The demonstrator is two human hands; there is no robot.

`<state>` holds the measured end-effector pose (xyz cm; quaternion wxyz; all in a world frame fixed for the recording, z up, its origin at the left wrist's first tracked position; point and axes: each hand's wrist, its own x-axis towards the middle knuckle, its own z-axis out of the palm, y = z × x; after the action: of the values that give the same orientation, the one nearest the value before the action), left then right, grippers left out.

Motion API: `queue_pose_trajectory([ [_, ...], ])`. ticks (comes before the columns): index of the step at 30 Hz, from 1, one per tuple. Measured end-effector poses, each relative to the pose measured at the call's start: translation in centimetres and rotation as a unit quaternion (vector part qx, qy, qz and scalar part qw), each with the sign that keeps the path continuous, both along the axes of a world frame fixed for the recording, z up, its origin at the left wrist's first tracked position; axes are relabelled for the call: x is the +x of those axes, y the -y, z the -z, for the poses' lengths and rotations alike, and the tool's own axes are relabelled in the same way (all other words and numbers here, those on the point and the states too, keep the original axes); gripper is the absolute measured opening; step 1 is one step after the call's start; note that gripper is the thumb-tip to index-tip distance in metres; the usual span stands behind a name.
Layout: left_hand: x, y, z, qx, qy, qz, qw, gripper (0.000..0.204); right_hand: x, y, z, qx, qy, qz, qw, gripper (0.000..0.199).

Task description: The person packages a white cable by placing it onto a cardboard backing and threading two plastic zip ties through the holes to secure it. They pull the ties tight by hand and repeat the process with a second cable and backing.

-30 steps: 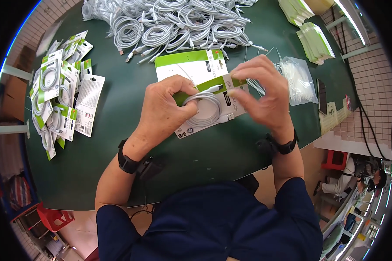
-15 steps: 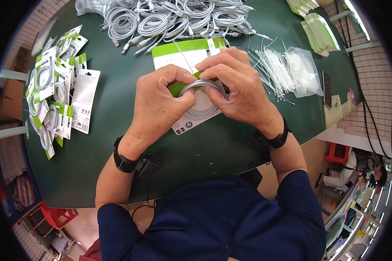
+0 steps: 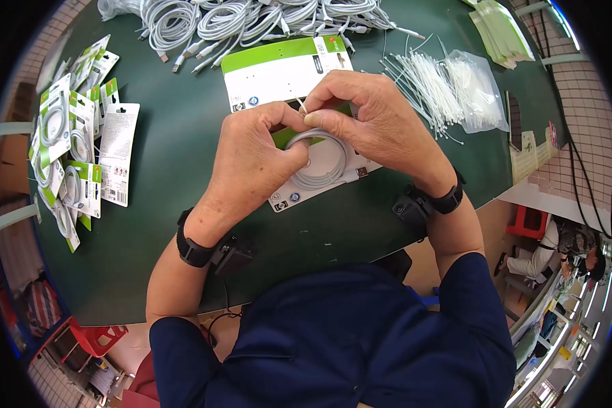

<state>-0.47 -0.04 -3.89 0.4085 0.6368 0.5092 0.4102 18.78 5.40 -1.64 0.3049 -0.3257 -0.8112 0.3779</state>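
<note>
I hold right hand (image 3: 374, 119) closed on thin tie (image 3: 301, 105), thumb to fingertip. Left hand (image 3: 255, 153) clamps coil (image 3: 314, 182) against card (image 3: 325, 162), thumb across left side. Coil sits between 2 hands, over table (image 3: 163, 217). 2nd card (image 3: 272, 78) just beyond; loose ties (image 3: 428, 88), bag (image 3: 476, 92) right; cables (image 3: 251, 20) farther; packs (image 3: 54, 122) left.

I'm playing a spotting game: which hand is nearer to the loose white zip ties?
Right. The right hand is just left of the zip ties; the left hand is farther left, at the coiled cable.
</note>
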Motion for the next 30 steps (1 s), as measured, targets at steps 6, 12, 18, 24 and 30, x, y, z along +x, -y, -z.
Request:
queue_pose_trajectory([
  [6,0.0,0.0,1.2,-0.024,0.017,0.001,1.0,0.017,-0.3,0.5,0.6,-0.004,0.03,0.011,0.999,0.013],
  [12,-0.3,-0.7,2.4,-0.062,0.038,0.028,0.997,0.015,-0.7,0.7,2.4,0.077,0.029,0.05,0.995,0.011],
  [18,0.2,-0.7,2.7,-0.096,0.064,0.039,0.993,0.015,-0.6,0.3,3.7,0.204,0.042,0.06,0.976,0.012],
  [24,0.4,-0.6,2.7,-0.1,0.066,0.045,0.992,0.015,-0.8,0.2,4.1,0.231,0.039,0.073,0.969,0.012],
  [30,0.3,-0.6,2.5,-0.114,0.03,0.067,0.991,0.013,-0.8,0.3,4.5,0.223,0.039,0.082,0.97,0.013],
])
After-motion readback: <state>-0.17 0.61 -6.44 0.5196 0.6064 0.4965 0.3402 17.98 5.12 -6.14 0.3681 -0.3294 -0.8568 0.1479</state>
